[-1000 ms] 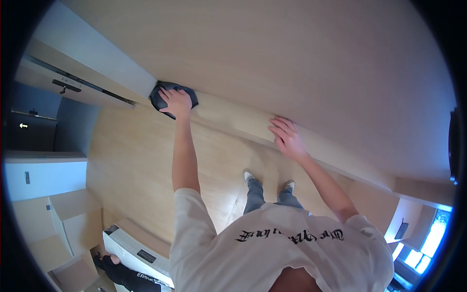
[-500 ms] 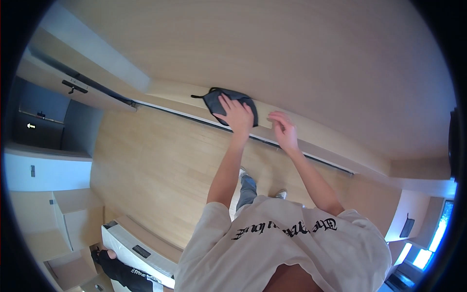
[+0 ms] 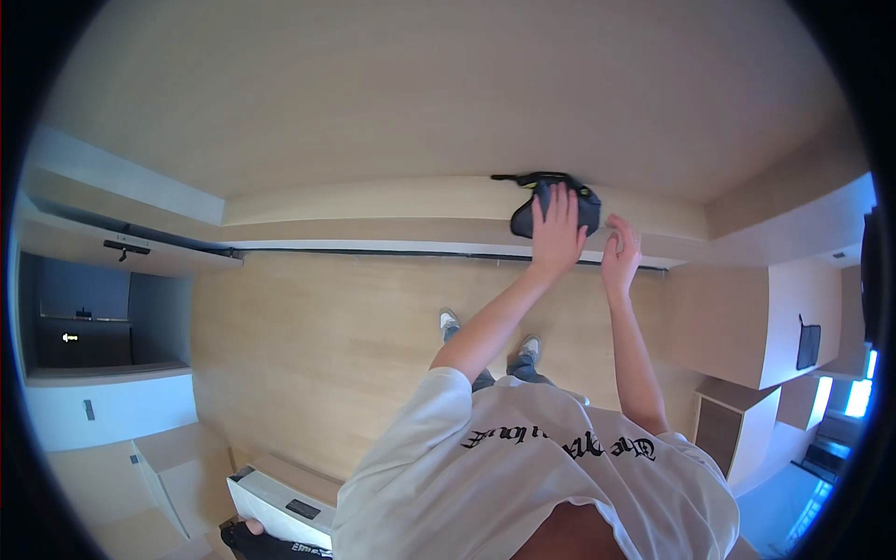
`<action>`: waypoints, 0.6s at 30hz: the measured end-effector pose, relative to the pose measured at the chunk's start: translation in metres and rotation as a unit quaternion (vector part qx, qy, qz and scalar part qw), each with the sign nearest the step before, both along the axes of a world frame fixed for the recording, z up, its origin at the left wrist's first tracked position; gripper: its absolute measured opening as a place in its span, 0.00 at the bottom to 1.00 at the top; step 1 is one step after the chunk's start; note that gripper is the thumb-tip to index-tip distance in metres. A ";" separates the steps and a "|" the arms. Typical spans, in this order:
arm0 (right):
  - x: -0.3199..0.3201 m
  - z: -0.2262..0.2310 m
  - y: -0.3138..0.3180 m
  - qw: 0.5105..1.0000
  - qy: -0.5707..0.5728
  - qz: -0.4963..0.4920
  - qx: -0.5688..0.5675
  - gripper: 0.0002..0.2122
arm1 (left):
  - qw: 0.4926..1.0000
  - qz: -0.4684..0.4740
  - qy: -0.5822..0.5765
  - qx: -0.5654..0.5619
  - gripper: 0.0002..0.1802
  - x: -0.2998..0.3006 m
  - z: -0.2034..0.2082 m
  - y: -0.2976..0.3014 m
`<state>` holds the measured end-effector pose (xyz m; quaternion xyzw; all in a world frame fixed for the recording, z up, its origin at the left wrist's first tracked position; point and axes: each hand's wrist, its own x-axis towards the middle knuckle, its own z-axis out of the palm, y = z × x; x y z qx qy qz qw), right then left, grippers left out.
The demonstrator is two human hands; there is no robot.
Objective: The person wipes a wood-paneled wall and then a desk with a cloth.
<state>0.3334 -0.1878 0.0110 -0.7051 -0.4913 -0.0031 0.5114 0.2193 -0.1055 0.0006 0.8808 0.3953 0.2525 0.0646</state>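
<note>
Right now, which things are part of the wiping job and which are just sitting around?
In use:
- dark cloth, pressed flat under the left hand
- pale wooden ledge that the cloth lies on
- right hand, fingertips at the ledge's edge beside the cloth

Just lying about:
- white cabinet, lower left
- wooden unit at right, with a dark pouch hanging on its side

dark cloth [image 3: 560,207] pressed flat against the pale wooden ledge [image 3: 373,201].
</note>
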 end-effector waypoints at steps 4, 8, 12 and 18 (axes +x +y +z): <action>0.008 0.007 -0.013 0.998 -0.036 -0.043 0.013 0.15 | 0.994 -0.054 0.066 0.069 0.43 0.033 -0.013 -0.008; -0.012 0.018 -0.007 0.998 -0.045 -0.036 0.024 0.16 | 0.986 -0.088 0.093 0.105 0.45 0.017 -0.016 0.010; -0.054 0.024 0.017 0.998 -0.048 0.039 0.028 0.17 | 0.980 -0.127 0.118 0.098 0.47 -0.049 -0.003 0.042; -0.194 -0.001 0.098 0.973 -0.132 0.170 -0.080 0.27 | 0.990 -0.091 0.093 0.053 0.40 -0.206 -0.004 0.112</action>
